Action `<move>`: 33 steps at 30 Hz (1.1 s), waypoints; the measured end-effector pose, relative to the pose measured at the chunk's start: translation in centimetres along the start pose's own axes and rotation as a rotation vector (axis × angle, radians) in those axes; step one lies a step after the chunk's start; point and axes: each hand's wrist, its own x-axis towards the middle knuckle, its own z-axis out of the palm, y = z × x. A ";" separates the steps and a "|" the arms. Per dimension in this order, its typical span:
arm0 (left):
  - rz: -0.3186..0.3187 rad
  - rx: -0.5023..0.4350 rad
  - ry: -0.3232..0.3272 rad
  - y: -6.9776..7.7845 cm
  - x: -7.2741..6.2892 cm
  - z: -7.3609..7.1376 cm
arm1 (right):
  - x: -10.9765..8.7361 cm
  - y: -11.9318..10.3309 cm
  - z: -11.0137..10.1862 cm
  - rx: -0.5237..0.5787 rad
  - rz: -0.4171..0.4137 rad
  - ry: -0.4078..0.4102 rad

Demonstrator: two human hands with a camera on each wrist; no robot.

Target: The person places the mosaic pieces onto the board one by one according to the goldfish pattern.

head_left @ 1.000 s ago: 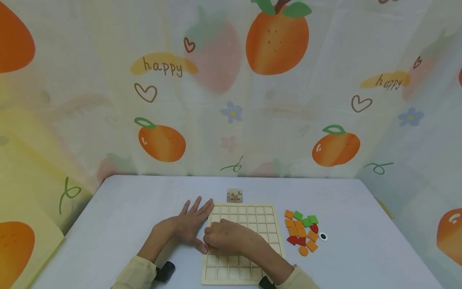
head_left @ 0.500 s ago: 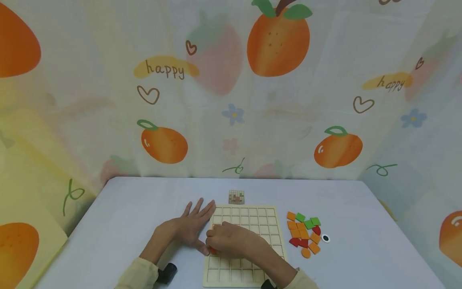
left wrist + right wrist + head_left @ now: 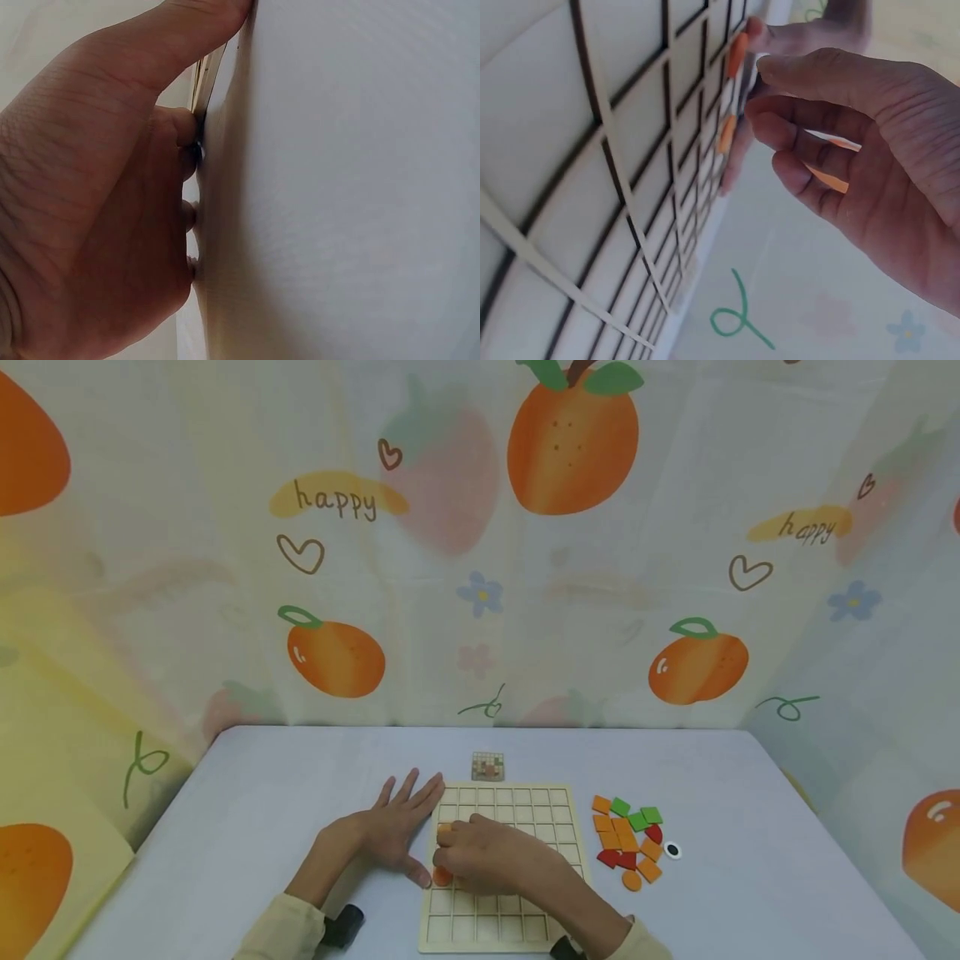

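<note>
My left hand [image 3: 393,831] rests with fingers spread along the left edge of the pale wooden grid board [image 3: 498,935]. In the left wrist view its thumb [image 3: 202,22] and fingertips meet the board's side and the white table. Over the board's left columns hovers my right hand [image 3: 495,856], its fingers loosely bent with nothing between them in the right wrist view. Just beside its fingertips, a red-orange piece [image 3: 442,877] sits in a left-column cell. A lighter orange piece [image 3: 445,827] lies farther up that column, partly covered by the hand.
Right of the board lie loose orange tiles [image 3: 609,841], green tiles [image 3: 651,815], red pieces [image 3: 627,860], an orange disc [image 3: 632,881] and a black-and-white eye piece [image 3: 672,850]. A small patterned card [image 3: 487,766] lies behind the board. A fruit-print cloth [image 3: 480,610] hangs beyond the table.
My right hand has drawn slightly to the right, and more of both orange pieces in the left column shows. My left hand stays at the board's edge.
</note>
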 end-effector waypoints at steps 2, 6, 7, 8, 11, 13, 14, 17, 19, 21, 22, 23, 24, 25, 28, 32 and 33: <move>0.006 -0.004 0.005 0.0 -0.1 0.0 | -0.4 0.0 -0.3 -0.004 0.012 -0.018; 0.008 -0.002 0.014 -0.2 -0.1 0.0 | -1.4 0.3 -0.8 -0.022 0.032 -0.038; 0.006 0.001 0.015 -0.2 0.0 0.1 | -1.8 0.4 -1.0 -0.025 0.040 -0.043; 0.004 0.003 0.015 -0.2 0.0 0.1 | -2.2 0.5 -1.1 -0.025 0.047 -0.049; -0.003 -0.003 0.019 -0.3 -0.1 0.2 | -3.5 1.1 -1.5 -0.005 0.080 -0.062; -0.006 -0.009 0.021 -0.5 -0.1 0.2 | -4.6 1.5 -1.7 0.017 0.102 -0.063; -0.006 -0.013 0.021 -0.5 -0.2 0.2 | -5.2 1.8 -1.7 0.036 0.111 -0.054; -0.006 -0.015 0.021 -0.6 -0.4 0.3 | -7.2 2.8 -1.5 0.082 0.136 -0.008; -0.005 -0.023 0.019 -0.6 -0.4 0.3 | -8.7 3.4 -1.0 0.103 0.143 0.045; 0.000 -0.026 0.022 -0.5 -0.5 0.4 | -10.2 4.1 -0.5 0.126 0.153 0.073; 0.004 -0.028 0.023 -0.5 -0.5 0.4 | -10.9 4.4 -0.2 0.132 0.154 0.085; 0.008 -0.032 0.025 -0.5 -0.5 0.4 | -11.6 4.7 0.1 0.139 0.158 0.093; 0.013 -0.038 0.027 -0.5 -0.5 0.5 | -12.3 5.0 0.5 0.156 0.166 0.094; 0.020 -0.039 0.029 -0.5 -0.5 0.5 | -13.0 5.2 0.8 0.175 0.180 0.084; 0.031 -0.036 0.030 -0.4 -0.4 0.4 | -15.1 5.8 1.7 0.271 0.266 0.007; 0.022 -0.023 0.022 -0.2 -0.2 0.2 | -17.3 5.9 2.7 0.424 0.450 -0.132; 0.017 -0.020 0.018 -0.2 -0.2 0.2 | -17.6 5.9 2.9 0.447 0.487 -0.165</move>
